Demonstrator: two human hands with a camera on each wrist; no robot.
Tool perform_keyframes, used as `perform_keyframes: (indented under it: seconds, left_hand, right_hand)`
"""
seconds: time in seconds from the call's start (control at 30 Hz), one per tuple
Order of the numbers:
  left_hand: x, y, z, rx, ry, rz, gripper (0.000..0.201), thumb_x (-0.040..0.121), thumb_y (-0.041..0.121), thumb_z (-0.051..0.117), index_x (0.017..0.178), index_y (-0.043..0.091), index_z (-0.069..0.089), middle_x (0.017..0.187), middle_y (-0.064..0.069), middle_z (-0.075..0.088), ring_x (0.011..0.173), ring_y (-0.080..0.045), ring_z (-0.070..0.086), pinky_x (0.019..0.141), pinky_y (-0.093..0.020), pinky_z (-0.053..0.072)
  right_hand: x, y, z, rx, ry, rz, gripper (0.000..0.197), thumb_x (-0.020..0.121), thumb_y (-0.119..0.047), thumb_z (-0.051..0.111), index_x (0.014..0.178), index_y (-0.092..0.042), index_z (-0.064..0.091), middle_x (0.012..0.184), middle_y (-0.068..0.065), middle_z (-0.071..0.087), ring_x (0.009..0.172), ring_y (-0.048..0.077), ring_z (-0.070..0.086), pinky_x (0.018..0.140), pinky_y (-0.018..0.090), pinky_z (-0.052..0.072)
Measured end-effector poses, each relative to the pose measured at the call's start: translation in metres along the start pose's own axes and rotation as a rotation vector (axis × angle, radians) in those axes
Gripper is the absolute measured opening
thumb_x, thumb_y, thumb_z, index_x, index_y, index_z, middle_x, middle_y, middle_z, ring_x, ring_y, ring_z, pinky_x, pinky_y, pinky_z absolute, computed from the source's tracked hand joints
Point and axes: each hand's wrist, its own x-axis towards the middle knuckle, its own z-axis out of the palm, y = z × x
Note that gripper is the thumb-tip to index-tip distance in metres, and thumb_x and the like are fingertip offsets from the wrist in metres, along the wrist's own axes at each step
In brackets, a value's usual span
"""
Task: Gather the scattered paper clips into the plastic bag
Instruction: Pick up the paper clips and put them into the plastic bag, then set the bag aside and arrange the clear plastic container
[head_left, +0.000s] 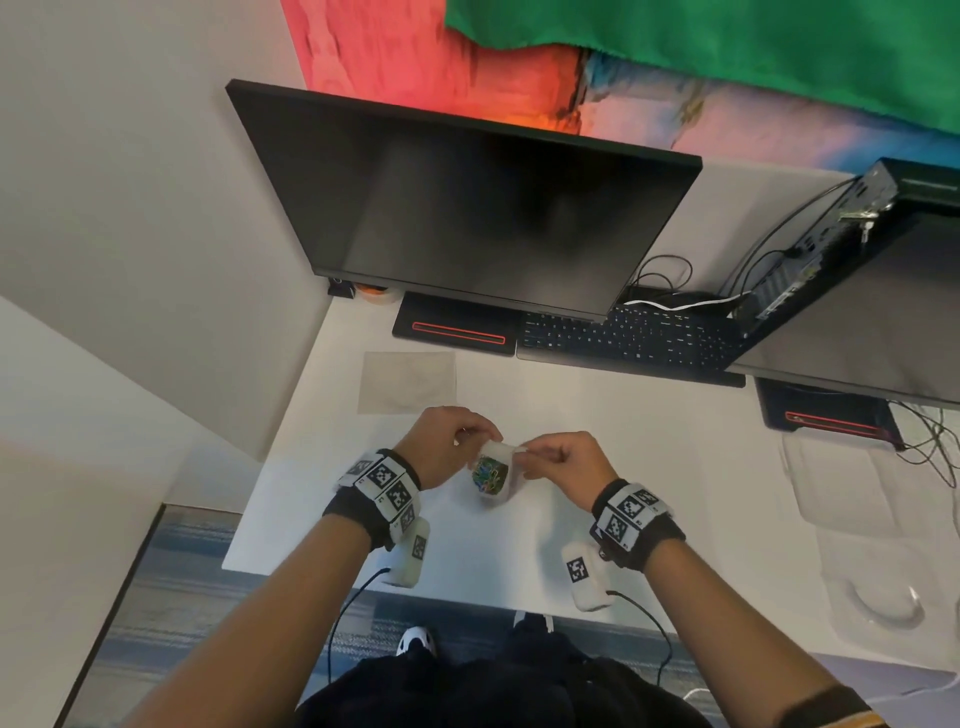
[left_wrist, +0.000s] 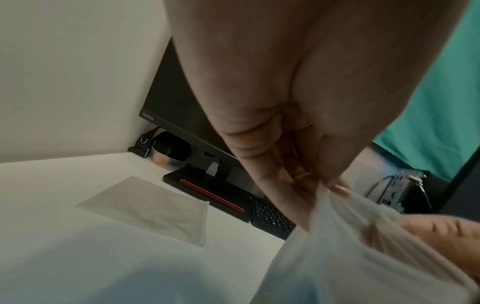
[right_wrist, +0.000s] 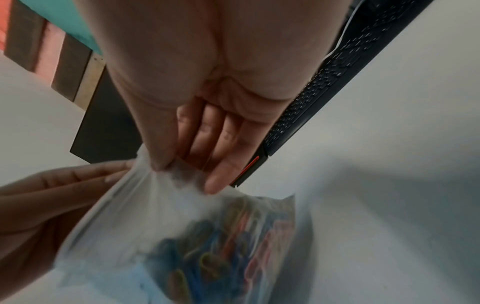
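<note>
Bench (head_left: 519, 405): 1, white. No loose clips visible on it in head view, so gathering looks done or near done (judgement).

Monitors: 2. One at 12 o'clock (head_left: 467, 208), second partly in view at 2 o'clock (head_left: 883, 312). 1 keyboard (head_left: 623, 338) under the first.

Spare flat bag/sheet (head_left: 408, 382): 1, lying at 11 o'clock of the hands, well apart from them.

Bag (head_left: 492, 470): 1, small clear plastic, held up off the bench between both hands, centre of view. Thin, soft, no stiffness: it creases and bunches at the top, bulges at the bottom. Prob slippery film. Hold by the mouth edge, both sides, as now; grabbing the belly would just squash the load.

Left hand (head_left: 447, 441): grip closed, fingers pinching the bag's top corner, seen in left wrist view (left_wrist: 298, 185). Right hand (head_left: 563, 457): grip closed too, thumb and fingers pinching bunched film at the mouth, seen in right wrist view (right_wrist: 187, 160).

Clips (right_wrist: 221, 257): a multicolour wad (blue, yellow, red, green) sitting in the bag's bottom. Count: can't tell, too tangled and blurred; many. Light individually, but together enough wt to pull the film taut. Stiff wire ends could poke thin film, so don't squeeze.
</note>
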Motion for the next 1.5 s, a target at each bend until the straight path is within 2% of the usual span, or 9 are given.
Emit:
perform_keyframes:
  seconds: [0.2, 0.5, 0.83, 0.97, 1.13, 1.27, 1.33, 1.43, 1.5]
  left_hand:
    - [0.027, 0.009, 0.030, 0.104, 0.040, 0.144, 0.016, 0.085, 0.032, 0.071, 0.098, 0.023, 0.075, 0.097, 0.007, 0.067, 0.089, -0.006, 0.062, 0.085, -0.019, 0.048]
    - [0.073, 0.020, 0.057, 0.223, -0.052, 0.223, 0.012, 0.090, 0.027, 0.065, 0.089, 0.018, 0.075, 0.088, 0.007, 0.066, 0.081, -0.010, 0.061, 0.082, -0.031, 0.051]
    - [0.118, 0.001, 0.037, 0.420, -0.013, -0.025, 0.020, 0.091, 0.033, 0.062, 0.088, 0.018, 0.075, 0.091, -0.003, 0.068, 0.083, -0.019, 0.061, 0.080, -0.033, 0.051]
    - [0.136, -0.007, 0.049, 0.384, 0.054, -0.144, 0.017, 0.093, 0.025, 0.057, 0.096, 0.017, 0.073, 0.100, -0.007, 0.072, 0.095, -0.027, 0.065, 0.085, -0.036, 0.052]
    - [0.131, -0.042, 0.043, 0.504, 0.216, -0.428, 0.051, 0.087, 0.028, 0.067, 0.134, 0.016, 0.050, 0.133, -0.018, 0.047, 0.120, -0.036, 0.049, 0.103, -0.043, 0.043]
    - [0.113, -0.070, 0.041, 0.510, 0.308, -0.607, 0.077, 0.079, 0.040, 0.075, 0.141, 0.010, 0.038, 0.134, -0.020, 0.041, 0.121, -0.041, 0.044, 0.100, -0.051, 0.044]
    - [0.106, -0.083, 0.042, 0.511, 0.318, -0.641, 0.069, 0.082, 0.037, 0.072, 0.137, 0.007, 0.043, 0.130, -0.021, 0.044, 0.118, -0.043, 0.045, 0.098, -0.052, 0.045]
    - [0.102, -0.092, 0.042, 0.600, 0.306, -0.545, 0.036, 0.086, 0.016, 0.060, 0.119, 0.002, 0.057, 0.115, -0.025, 0.054, 0.102, -0.046, 0.052, 0.088, -0.049, 0.048]
    - [0.103, -0.089, 0.039, 0.603, 0.279, -0.504, 0.031, 0.084, 0.003, 0.054, 0.113, 0.001, 0.061, 0.108, -0.026, 0.059, 0.097, -0.046, 0.057, 0.083, -0.047, 0.050]
  right_hand:
    - [-0.005, -0.004, -0.013, -0.001, 0.045, 0.015, 0.026, 0.088, -0.026, 0.068, 0.085, -0.001, 0.075, 0.079, 0.012, 0.075, 0.073, 0.025, 0.073, 0.071, 0.034, 0.060]
    - [0.003, 0.003, -0.039, 0.134, 0.191, 0.139, 0.017, 0.086, -0.012, 0.070, 0.080, 0.003, 0.073, 0.079, 0.022, 0.072, 0.072, 0.033, 0.072, 0.068, 0.038, 0.061]
    - [0.027, 0.017, -0.094, 0.335, 0.338, 0.342, 0.014, 0.089, -0.005, 0.063, 0.093, 0.007, 0.070, 0.080, 0.018, 0.070, 0.065, 0.027, 0.070, 0.069, 0.034, 0.061]
    - [0.051, 0.024, -0.096, 0.288, 0.400, 0.364, 0.011, 0.090, -0.009, 0.063, 0.088, -0.003, 0.072, 0.087, 0.018, 0.071, 0.066, 0.026, 0.069, 0.065, 0.033, 0.061]
    - [0.036, 0.043, -0.150, -0.273, 0.494, 0.279, 0.027, 0.087, -0.020, 0.067, 0.113, -0.017, 0.067, 0.098, 0.003, 0.070, 0.087, 0.018, 0.064, 0.084, 0.029, 0.053]
    - [-0.017, 0.064, -0.215, -0.766, 0.787, 0.288, 0.042, 0.084, -0.020, 0.068, 0.125, -0.018, 0.059, 0.128, 0.013, 0.053, 0.115, 0.030, 0.052, 0.099, 0.038, 0.042]
    - [-0.040, 0.079, -0.240, -0.891, 0.848, 0.471, 0.058, 0.082, -0.026, 0.068, 0.136, -0.017, 0.047, 0.138, 0.017, 0.042, 0.124, 0.036, 0.042, 0.103, 0.046, 0.038]
    - [-0.061, 0.099, -0.260, -0.967, 0.710, 0.727, 0.069, 0.086, -0.028, 0.063, 0.145, -0.013, 0.030, 0.144, 0.018, 0.038, 0.128, 0.038, 0.040, 0.106, 0.049, 0.038]
    - [-0.064, 0.105, -0.261, -0.897, 0.669, 0.728, 0.063, 0.089, -0.017, 0.058, 0.145, -0.014, 0.031, 0.140, 0.016, 0.046, 0.123, 0.038, 0.048, 0.102, 0.049, 0.042]
